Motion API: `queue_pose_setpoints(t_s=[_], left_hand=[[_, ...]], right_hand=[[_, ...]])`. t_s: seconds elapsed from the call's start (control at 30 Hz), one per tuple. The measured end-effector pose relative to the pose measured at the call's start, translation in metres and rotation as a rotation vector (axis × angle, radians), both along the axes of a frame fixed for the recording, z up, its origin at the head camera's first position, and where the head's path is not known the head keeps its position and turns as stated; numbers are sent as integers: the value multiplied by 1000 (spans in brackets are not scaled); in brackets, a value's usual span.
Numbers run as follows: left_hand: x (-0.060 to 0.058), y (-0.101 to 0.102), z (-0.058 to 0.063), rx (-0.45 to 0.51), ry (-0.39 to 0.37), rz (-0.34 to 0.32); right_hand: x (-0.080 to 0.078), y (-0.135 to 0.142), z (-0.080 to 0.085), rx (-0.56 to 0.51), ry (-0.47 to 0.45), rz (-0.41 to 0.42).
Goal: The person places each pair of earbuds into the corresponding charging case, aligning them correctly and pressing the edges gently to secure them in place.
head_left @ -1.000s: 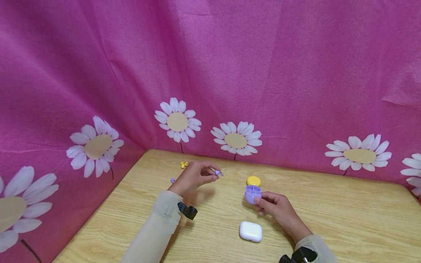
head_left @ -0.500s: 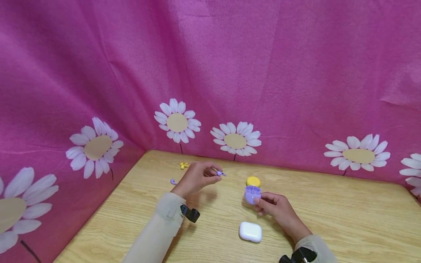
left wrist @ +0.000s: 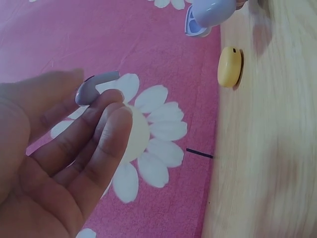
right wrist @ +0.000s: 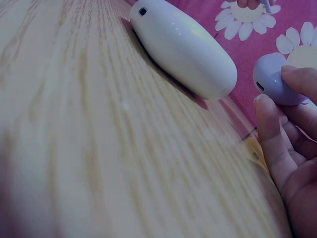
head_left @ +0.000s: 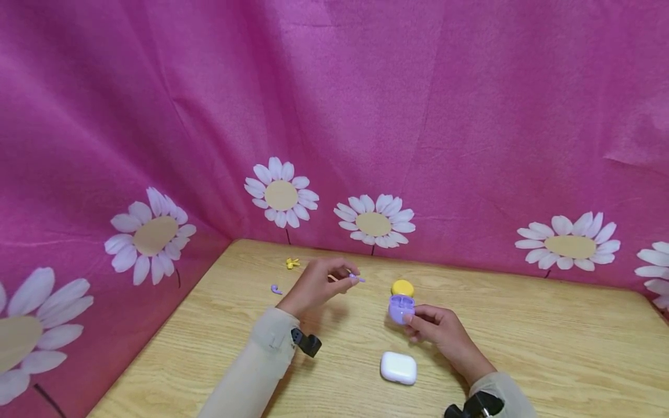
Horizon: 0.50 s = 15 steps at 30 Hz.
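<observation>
A wooden tabletop (head_left: pixel 522 348) meets a pink floral backdrop (head_left: pixel 334 116). The left hand (head_left: pixel 319 286) pinches a purple earbud (left wrist: pixel 88 93) between thumb and fingertips, its stem (left wrist: pixel 108 77) directed rightward. The opened purple case (head_left: pixel 399 312), clamped in the right hand (head_left: pixel 443 331) by thumb and fingers, sits apart, to the earbud's right.

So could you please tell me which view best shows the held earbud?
The left wrist view: the earbud, pinched by the left hand, appears large, its stem clear. The head view shows it tiny, partly hidden; the right wrist view shows only a sliver at the top edge.
</observation>
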<state>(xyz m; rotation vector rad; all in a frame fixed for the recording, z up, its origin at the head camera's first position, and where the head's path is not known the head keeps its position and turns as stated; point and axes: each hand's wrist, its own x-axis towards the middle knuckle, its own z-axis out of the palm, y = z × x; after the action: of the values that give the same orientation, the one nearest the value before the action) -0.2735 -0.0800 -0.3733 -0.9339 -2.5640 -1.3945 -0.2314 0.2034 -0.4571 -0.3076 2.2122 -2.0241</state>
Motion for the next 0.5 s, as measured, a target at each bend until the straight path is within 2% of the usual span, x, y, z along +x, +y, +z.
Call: queue_pose_setpoints(t_s=[0.33,0.5], left_hand=[[4,17,2,-11,21,-32],[4,27,2,-35,32,-11]], right_hand=[[0,2,0,15,12,-8],[0,0,0,0,31,3]])
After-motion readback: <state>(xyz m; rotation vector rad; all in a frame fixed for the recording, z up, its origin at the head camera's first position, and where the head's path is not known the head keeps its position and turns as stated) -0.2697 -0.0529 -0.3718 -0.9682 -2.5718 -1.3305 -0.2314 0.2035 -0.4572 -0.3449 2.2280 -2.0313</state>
